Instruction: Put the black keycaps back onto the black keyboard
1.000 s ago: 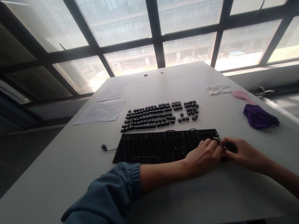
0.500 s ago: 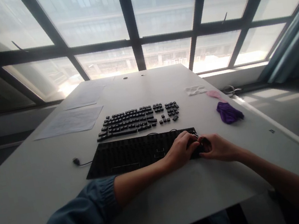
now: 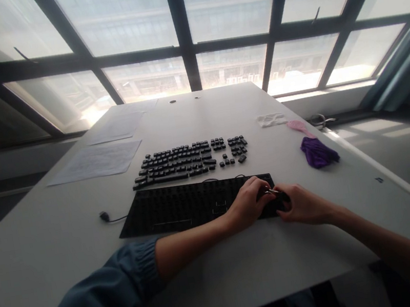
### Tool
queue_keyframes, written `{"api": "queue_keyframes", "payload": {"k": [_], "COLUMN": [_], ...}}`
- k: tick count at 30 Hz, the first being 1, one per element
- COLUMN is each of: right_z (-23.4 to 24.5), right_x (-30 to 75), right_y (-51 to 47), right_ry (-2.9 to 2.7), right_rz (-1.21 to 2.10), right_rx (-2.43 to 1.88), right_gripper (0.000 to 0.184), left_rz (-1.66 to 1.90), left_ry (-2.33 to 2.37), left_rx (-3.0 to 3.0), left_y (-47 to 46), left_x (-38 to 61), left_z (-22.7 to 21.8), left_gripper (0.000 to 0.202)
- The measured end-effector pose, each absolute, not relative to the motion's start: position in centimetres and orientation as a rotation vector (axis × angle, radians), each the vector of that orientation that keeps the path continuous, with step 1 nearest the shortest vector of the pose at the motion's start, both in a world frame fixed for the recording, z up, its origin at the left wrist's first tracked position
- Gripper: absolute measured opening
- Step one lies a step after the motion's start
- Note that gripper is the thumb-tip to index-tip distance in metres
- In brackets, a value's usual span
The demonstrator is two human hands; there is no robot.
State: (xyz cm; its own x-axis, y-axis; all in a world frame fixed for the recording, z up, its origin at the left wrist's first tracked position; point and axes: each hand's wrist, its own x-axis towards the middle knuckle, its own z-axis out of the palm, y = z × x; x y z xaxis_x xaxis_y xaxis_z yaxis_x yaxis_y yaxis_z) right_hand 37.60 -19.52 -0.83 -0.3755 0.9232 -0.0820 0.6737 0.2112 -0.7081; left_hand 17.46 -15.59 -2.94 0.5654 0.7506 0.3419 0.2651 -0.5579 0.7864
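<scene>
A black keyboard [image 3: 182, 206] with its keycaps off lies flat on the white table. Both of my hands are at its right end, close together. Curled over the keyboard, my left hand [image 3: 247, 201] has thumb and fingers closed at the tips. My right hand [image 3: 303, 204] is closed too, its fingers around a small shiny metal piece [image 3: 272, 191] with a dark part. The metal reaches between the two hands; its exact kind is hidden by fingers. Behind the keyboard, black keycaps [image 3: 175, 162] are laid out in rows, much like a keyboard's layout.
A cable plug [image 3: 104, 217] sticks out left of the keyboard. Printed papers [image 3: 95, 162] lie at the table's left. Toward the right edge are a white cloth [image 3: 272, 120], a pink item [image 3: 299, 127] and a purple cloth [image 3: 318, 151]. Windows stand behind the table.
The view has shifted slightly. My hands stay at the keyboard's right end, and the metal piece between them shows a little more clearly and lies at a flatter angle.
</scene>
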Motion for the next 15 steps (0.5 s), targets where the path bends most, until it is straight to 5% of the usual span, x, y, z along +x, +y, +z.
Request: {"api": "queue_keyframes", "payload": {"k": [15], "right_z": [-1.4], "right_x": [36.7], "right_y": [-20.1], "right_ry": [-2.038], "right_rz": [0.792], "right_rx": [-1.585], "right_gripper": [0.015], "left_rz": [0.973], "left_ry": [0.843], "left_rx": [2.069], "left_y": [-15.6], "left_x": [18.1], "left_z": [-3.0], "left_gripper": [0.01]}}
